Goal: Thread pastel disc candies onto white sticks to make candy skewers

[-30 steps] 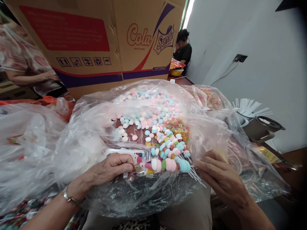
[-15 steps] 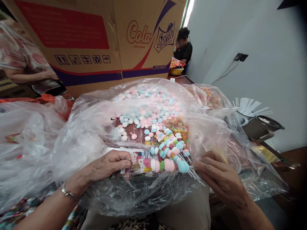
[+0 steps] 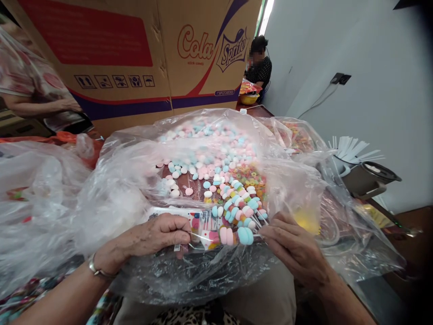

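Note:
My left hand (image 3: 162,234) pinches the left end of a clear printed wrapper (image 3: 208,238). From the right, a candy skewer (image 3: 245,235) with pink and blue pieces lies partly inside that wrapper. The fingers of my right hand (image 3: 287,241) are closed on the skewer's white stick. Several finished skewers (image 3: 238,205) are piled just above, their sticks pointing to the lower right. Flat printed wrappers (image 3: 179,214) lie beside my left fingers. Behind them are loose pink, white and blue candies (image 3: 216,149) and small gummy rings (image 3: 252,178).
Clear plastic sheeting (image 3: 115,180) surrounds the candies. A large cardboard box (image 3: 189,54) stands behind. At the right are a grey jug (image 3: 365,180) and white sticks (image 3: 352,149). One person sits at the back; another person's arm shows at the left. Wrapped items lie lower left.
My right hand has moved left with the skewer, whose candies now sit further inside the wrapper. My left hand has shifted slightly right.

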The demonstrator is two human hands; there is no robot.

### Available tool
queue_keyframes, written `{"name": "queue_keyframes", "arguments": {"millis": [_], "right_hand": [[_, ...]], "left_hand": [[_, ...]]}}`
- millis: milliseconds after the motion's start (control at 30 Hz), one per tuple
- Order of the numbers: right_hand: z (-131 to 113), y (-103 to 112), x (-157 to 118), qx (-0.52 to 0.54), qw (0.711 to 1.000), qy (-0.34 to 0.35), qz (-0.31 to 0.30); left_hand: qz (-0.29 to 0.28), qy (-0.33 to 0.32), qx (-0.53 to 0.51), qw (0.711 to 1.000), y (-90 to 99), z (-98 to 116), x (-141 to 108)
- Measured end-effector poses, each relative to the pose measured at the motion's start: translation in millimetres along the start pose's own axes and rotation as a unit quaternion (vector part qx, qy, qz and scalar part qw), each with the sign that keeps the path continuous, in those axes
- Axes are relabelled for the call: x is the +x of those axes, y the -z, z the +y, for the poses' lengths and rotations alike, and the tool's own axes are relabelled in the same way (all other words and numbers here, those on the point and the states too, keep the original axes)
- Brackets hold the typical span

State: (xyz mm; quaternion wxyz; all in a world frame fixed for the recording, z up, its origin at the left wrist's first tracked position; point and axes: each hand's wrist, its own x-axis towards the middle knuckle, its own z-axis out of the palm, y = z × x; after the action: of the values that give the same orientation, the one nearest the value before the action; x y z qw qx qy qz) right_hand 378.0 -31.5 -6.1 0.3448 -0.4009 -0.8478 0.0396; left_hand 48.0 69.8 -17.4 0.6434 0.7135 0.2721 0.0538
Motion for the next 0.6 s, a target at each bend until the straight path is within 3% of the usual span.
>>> {"name": "queue_keyframes", "arguments": {"millis": [200, 400, 600], "right_hand": [[-0.8, -9.1, 3.7, 0.014, 1.000, 0.005, -0.001], [-0.7, -4.5, 5.9, 0.015, 1.000, -0.011, -0.002], [-5.1, -5.1, 6.0, 0.018, 0.999, -0.007, -0.050]], "left_hand": [[-0.017, 0.023, 0.011, 1.000, -4.7, 13.0, 3.0], [-0.048, 0.060, 0.065, 0.995, -13.2, 32.9, 3.1], [-0.051, -0.003, 0.103, 0.993, -15.3, 30.9, 7.1]]}}
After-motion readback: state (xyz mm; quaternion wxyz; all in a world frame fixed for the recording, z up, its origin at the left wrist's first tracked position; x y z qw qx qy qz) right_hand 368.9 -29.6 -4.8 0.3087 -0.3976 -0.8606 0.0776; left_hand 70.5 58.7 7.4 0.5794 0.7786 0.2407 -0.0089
